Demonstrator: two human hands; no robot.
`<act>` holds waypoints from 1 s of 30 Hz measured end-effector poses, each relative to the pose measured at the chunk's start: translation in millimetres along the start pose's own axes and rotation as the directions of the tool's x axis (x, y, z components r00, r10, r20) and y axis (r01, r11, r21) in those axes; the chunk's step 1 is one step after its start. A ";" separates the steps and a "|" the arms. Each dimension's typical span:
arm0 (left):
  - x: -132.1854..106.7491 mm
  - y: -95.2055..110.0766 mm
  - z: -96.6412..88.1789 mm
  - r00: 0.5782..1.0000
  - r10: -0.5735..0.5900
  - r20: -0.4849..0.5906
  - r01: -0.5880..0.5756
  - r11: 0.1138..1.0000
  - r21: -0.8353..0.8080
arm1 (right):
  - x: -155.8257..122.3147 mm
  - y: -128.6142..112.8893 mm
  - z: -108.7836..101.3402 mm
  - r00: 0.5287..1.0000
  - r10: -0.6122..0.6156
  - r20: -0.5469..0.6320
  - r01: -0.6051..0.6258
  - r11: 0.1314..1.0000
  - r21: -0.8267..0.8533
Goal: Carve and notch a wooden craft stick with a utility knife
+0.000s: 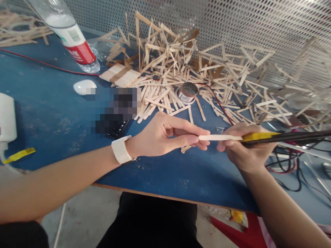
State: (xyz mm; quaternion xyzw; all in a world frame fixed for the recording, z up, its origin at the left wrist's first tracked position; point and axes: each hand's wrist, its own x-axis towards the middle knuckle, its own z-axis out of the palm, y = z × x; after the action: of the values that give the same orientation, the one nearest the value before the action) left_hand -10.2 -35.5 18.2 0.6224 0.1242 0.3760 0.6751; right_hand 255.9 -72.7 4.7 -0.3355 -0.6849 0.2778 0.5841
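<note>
My left hand (165,136) pinches one end of a pale wooden craft stick (219,137) between thumb and fingers, just above the blue table (51,117). A white watch band circles that wrist. My right hand (243,151) is closed round a long tool with a yellow and black body (279,136) that runs off to the right. The tool's yellow front end meets the other end of the stick. Both hands hover near the table's front edge.
A large heap of wooden sticks and glued stick frames (186,65) fills the back of the table before a perforated metal screen. A small round tin (188,91), a plastic bottle (74,41), a white mouse (84,86), red and black cables (281,165) lie around.
</note>
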 end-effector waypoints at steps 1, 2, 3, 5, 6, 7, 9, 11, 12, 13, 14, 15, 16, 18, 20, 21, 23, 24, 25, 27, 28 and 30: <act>0.3 0.2 0.0 1.000 0.000 0.004 0.001 1.000 -0.028 | 0.0 0.1 0.2 1.000 -0.002 0.000 0.002 1.000 0.005; 0.6 0.5 0.1 1.000 -0.001 0.007 0.002 0.999 -0.050 | -0.1 0.2 0.5 1.000 -0.003 0.000 0.003 1.000 0.009; 0.8 0.8 0.2 1.000 -0.005 0.008 0.006 0.998 -0.065 | -0.2 0.2 0.8 1.000 -0.003 0.000 0.003 1.000 0.012; 0.9 1.2 0.4 1.000 -0.017 0.005 0.017 0.997 -0.075 | -0.3 0.4 1.0 1.000 -0.001 0.002 0.001 1.000 0.015; 0.8 1.2 0.4 1.000 -0.021 0.002 0.021 0.997 -0.074 | -0.3 0.5 0.9 1.000 -0.001 0.007 0.001 1.000 0.016; 0.7 1.2 0.4 1.000 -0.021 0.001 0.021 0.997 -0.073 | -0.2 0.7 0.7 1.000 0.000 0.011 0.000 1.000 0.016; 0.6 1.0 0.4 1.000 -0.017 -0.002 0.017 0.997 -0.072 | 0.0 0.7 0.0 1.000 -0.002 0.017 0.001 1.000 0.018; 0.6 0.8 0.3 1.000 -0.014 -0.003 0.014 0.997 -0.072 | 0.2 0.4 -0.5 1.000 -0.003 0.020 0.003 1.000 0.021; 0.6 0.7 0.2 1.000 -0.018 -0.004 0.018 0.997 -0.072 | 0.4 0.0 -0.6 1.000 -0.002 0.020 0.002 1.000 0.022; 0.6 0.6 0.1 1.000 -0.022 -0.005 0.022 0.997 -0.071 | 0.5 -0.5 -0.6 1.000 -0.002 0.020 0.001 1.000 0.023; 0.6 0.5 0.0 1.000 -0.026 -0.006 0.026 0.997 -0.069 | 0.7 -1.0 -0.4 1.000 0.004 0.023 -0.004 1.000 0.023; 0.6 0.3 -0.2 1.000 -0.029 -0.006 0.029 0.997 -0.066 | 0.8 -1.5 -0.2 1.000 0.009 0.026 -0.010 1.000 0.023; 0.6 0.2 -0.3 1.000 -0.030 -0.006 0.030 0.997 -0.064 | 0.9 -1.9 0.0 1.000 0.013 0.028 -0.014 1.000 0.023; 0.3 -0.1 -0.3 1.000 -0.029 -0.002 0.029 0.998 -0.063 | 0.8 -2.2 0.3 1.000 0.016 0.025 -0.016 1.000 0.022; 0.0 -0.1 -0.1 1.000 -0.029 -0.005 0.029 0.998 -0.064 | 0.5 -1.8 0.3 1.000 0.011 0.019 -0.012 1.000 0.024; -0.1 -0.1 0.1 1.000 -0.028 -0.007 0.027 0.998 -0.065 | 0.3 -1.4 0.2 1.000 0.007 0.017 -0.007 1.000 0.026; -0.1 0.2 0.5 0.999 -0.031 -0.010 0.031 0.997 -0.069 | 0.0 -0.7 -0.2 1.000 0.006 0.019 -0.006 1.000 0.027; 0.0 0.4 0.6 0.999 -0.035 -0.009 0.034 0.997 -0.070 | -0.1 -0.5 -0.4 1.000 0.004 0.019 -0.005 1.000 0.029; 0.2 0.6 0.6 0.999 -0.039 -0.009 0.038 0.997 -0.069 | -0.1 -0.4 -0.6 1.000 0.003 0.018 -0.004 1.000 0.030; 0.7 0.9 0.4 0.999 -0.043 -0.008 0.042 0.997 -0.068 | -0.2 -0.5 -0.8 1.000 0.005 0.016 -0.006 1.000 0.030; 0.9 1.0 0.3 0.999 -0.043 -0.008 0.042 0.997 -0.067 | -0.3 -0.6 -0.9 1.000 0.008 0.015 -0.008 1.000 0.030; 1.4 1.1 0.0 0.999 -0.040 -0.012 0.039 0.997 -0.070 | -0.6 -1.1 -0.7 1.000 0.013 0.014 -0.013 1.000 0.027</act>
State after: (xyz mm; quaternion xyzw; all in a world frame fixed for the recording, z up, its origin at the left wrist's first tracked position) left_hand -9.6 -34.7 19.6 0.5933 0.1279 0.3710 0.7028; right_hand 256.5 -73.8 5.4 -0.3300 -0.6831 0.2932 0.5818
